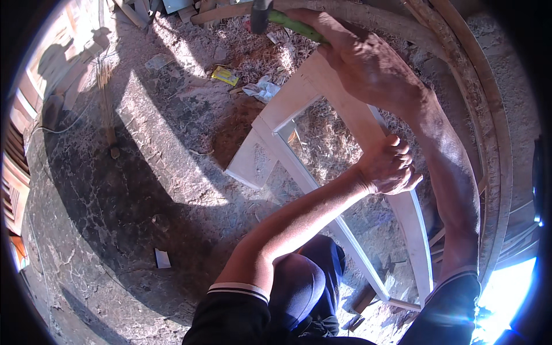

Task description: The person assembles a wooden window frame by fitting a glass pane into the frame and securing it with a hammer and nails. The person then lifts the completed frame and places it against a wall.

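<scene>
So the main thing here is a pale wooden frame (351,115), roughly A-shaped with an open middle and one curved outer rail. It's on the right-hand side of the floor (144,132), set at a slant, narrowing toward the far edge; can't tell how much of it actually touches down. The left hand (390,167) is clenched around the curved rail about halfway along. The right hand (351,52) is wrapped around the green handle of a hammer (296,26), dark head pointing left, up past the frame's far end. Whether that hand also brushes the wood, I can't tell.

Just left of the frame's far end there's a crumpled white wrapper (262,89), then a yellow packet (225,75), with wood shavings (241,49) scattered all round. Long curved wooden strips (495,155) sweep along the floor's right edge, and offcuts (135,12) lie at the far edge. Closer in, left of the person's bent knee (296,287), lies a small white card (163,259). Slatted wooden pieces (16,190) line the left edge.
</scene>
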Action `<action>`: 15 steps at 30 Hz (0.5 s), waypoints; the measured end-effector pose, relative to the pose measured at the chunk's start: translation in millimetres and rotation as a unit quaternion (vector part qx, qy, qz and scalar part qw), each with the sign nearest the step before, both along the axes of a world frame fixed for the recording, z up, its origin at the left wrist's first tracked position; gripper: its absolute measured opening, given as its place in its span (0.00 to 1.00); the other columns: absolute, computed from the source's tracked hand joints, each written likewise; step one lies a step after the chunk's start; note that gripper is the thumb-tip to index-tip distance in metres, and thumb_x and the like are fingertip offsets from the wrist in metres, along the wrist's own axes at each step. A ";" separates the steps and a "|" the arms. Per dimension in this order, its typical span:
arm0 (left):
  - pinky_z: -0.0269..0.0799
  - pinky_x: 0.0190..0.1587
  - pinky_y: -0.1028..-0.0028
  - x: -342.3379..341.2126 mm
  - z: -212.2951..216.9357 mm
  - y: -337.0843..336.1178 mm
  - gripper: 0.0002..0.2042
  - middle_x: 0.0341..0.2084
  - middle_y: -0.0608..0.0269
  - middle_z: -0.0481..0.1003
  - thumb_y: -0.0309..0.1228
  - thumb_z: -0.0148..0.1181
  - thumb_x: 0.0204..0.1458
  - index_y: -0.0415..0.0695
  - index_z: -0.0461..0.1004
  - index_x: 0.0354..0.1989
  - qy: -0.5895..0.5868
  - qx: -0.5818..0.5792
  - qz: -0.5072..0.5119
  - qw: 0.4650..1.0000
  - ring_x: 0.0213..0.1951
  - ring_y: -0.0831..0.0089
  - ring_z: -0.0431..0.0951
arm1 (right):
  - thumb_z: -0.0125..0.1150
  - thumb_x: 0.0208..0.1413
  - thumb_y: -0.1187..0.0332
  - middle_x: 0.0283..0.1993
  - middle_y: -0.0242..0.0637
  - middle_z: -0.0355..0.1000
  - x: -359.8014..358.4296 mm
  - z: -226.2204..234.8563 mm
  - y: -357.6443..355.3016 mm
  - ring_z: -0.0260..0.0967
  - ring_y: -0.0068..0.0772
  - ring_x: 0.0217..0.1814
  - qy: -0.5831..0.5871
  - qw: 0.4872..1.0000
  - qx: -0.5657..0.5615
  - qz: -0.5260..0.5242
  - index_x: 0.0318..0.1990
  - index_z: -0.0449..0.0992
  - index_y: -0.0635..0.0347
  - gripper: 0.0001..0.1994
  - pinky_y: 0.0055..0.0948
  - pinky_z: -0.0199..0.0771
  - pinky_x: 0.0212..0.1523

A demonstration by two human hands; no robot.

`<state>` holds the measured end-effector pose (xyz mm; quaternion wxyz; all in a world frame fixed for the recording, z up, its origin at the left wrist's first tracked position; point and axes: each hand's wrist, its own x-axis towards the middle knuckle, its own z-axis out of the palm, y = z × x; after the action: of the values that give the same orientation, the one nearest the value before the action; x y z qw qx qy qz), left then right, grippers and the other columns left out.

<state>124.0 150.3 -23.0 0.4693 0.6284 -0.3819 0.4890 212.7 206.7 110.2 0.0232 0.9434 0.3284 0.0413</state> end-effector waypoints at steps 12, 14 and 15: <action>0.66 0.65 0.59 10.7 -28.6 -49.0 0.18 0.49 0.63 0.79 0.38 0.61 0.56 0.43 0.78 0.52 0.083 -0.151 -0.260 0.950 0.55 0.68 0.76 | 0.58 0.55 0.70 0.51 0.38 0.80 116.8 -95.2 128.0 0.78 0.42 0.54 0.045 0.905 -0.402 0.128 0.54 0.81 0.49 0.18 0.43 0.80 0.52; 0.66 0.65 0.59 9.4 -30.3 -55.7 0.18 0.49 0.63 0.79 0.38 0.61 0.56 0.43 0.78 0.52 0.093 -0.166 -0.290 0.938 0.55 0.68 0.76 | 0.59 0.56 0.69 0.53 0.39 0.79 118.8 -110.0 121.9 0.77 0.42 0.56 0.012 0.931 -0.348 0.109 0.55 0.80 0.50 0.18 0.43 0.80 0.53; 0.66 0.65 0.59 8.2 -29.9 -59.0 0.18 0.49 0.62 0.79 0.38 0.61 0.56 0.43 0.78 0.52 0.096 -0.172 -0.301 0.933 0.55 0.68 0.76 | 0.59 0.56 0.69 0.54 0.40 0.79 117.1 -114.1 117.5 0.77 0.42 0.57 -0.010 0.946 -0.312 0.086 0.56 0.80 0.51 0.19 0.43 0.79 0.53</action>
<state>132.1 91.3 -52.9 0.7298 0.4377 -0.4164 0.3201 329.8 324.2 -4.0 0.3164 0.8566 0.4042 -0.0521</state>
